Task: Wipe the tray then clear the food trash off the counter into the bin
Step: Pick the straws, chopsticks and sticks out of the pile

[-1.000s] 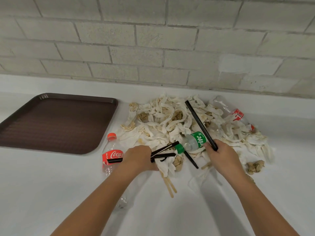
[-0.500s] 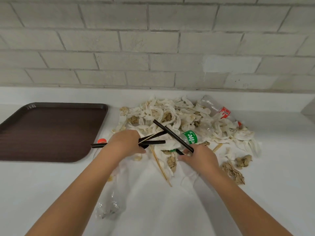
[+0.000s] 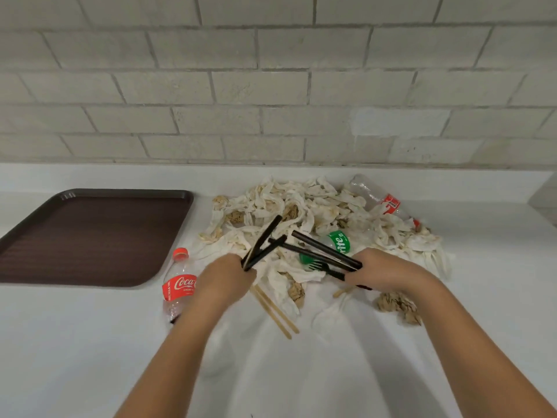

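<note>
Step in hand, as I judge it: gathering the rigid black cutlery out of the trash before the soft waste is moved. My left hand (image 3: 224,279) is curled tight round a fan of black sticks (image 3: 265,245), which splay up and away over the napkin pile (image 3: 286,203). My right hand (image 3: 388,273) is curled round a second bundle of black utensils (image 3: 327,254), a fork (image 3: 320,266) among them, pointing toward the left bundle and crossing in front of the Sprite bottle (image 3: 340,242). Whether the two bundles touch at their tips, I cannot tell. To do this well, I should bring the bundles parallel and pass them into one hand, closing the fan first so no stick slips out. The freed hand can then take the wooden chopsticks (image 3: 274,309) lying between my forearms, and the Coca-Cola bottle (image 3: 179,285) just beside my left wrist. The tray (image 3: 90,236) sits bare at the left of the counter (image 3: 75,357), well apart from the pile. The bin is not in view, so I must locate it before carrying anything.
</note>
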`<state>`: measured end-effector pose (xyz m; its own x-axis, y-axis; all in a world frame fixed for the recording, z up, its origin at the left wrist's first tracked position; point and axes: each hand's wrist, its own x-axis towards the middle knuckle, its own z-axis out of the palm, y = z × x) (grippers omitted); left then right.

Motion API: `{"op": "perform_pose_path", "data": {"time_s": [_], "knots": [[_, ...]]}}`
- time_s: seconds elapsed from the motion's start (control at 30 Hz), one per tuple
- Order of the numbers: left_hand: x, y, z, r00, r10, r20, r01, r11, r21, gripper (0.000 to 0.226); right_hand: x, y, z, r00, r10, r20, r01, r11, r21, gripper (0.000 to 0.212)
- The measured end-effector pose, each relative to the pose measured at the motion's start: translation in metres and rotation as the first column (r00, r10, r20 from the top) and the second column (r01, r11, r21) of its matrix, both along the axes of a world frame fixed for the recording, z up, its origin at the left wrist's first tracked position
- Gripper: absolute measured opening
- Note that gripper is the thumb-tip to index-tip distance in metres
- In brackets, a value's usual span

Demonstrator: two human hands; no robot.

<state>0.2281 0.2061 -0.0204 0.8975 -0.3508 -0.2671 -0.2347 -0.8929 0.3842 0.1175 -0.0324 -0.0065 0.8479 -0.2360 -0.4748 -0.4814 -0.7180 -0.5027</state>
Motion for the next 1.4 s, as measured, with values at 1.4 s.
{"op": "perform_pose_path", "data": {"time_s": [1.4], "knots": [[-0.043,-0.024,-0.026,0.956,0.294,-0.018,-0.291,0.953,0.089,0.019,0.003,-0.044,-0.082,0.940,0.280,0.194,-0.246,0.952,-0.181,0.016]]}}
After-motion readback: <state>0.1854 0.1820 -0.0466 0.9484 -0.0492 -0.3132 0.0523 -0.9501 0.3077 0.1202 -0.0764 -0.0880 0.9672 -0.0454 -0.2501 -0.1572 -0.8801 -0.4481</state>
